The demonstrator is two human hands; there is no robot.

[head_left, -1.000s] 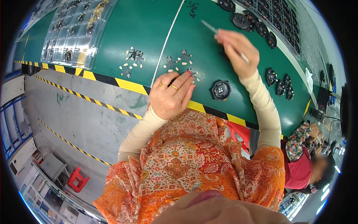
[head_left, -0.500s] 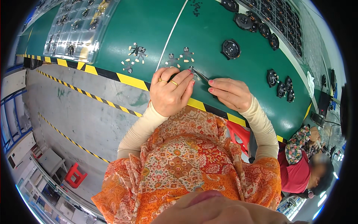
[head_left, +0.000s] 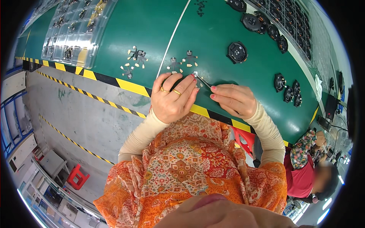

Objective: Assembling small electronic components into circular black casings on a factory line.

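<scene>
My right hand (head_left: 236, 100) pinches a pair of thin metal tweezers (head_left: 205, 83) between thumb and fingers. Their tips reach left to a tiny part with a whitish face (head_left: 195, 73). At that part the fingertips of my left hand (head_left: 169, 100) are drawn together, near the table's front edge; they seem to hold it, though it is mostly hidden. Just beyond lie small black flexible pieces with pale tabs, one piece (head_left: 173, 62) by the white line and another piece (head_left: 189, 56) to its right. More such pieces (head_left: 140, 56) lie farther left.
A clear compartment tray (head_left: 93, 59) of small parts sits at the left of the green table (head_left: 152, 22). Round black housings (head_left: 237, 52) lie right of centre and farther right. Another tray (head_left: 294, 26) stands at the far right. A person (head_left: 300, 174) sits at the right.
The part at my left fingertips now shows a whitish face where it looked dark before. Both hands have shifted only slightly, and the tweezers stay at the part.
</scene>
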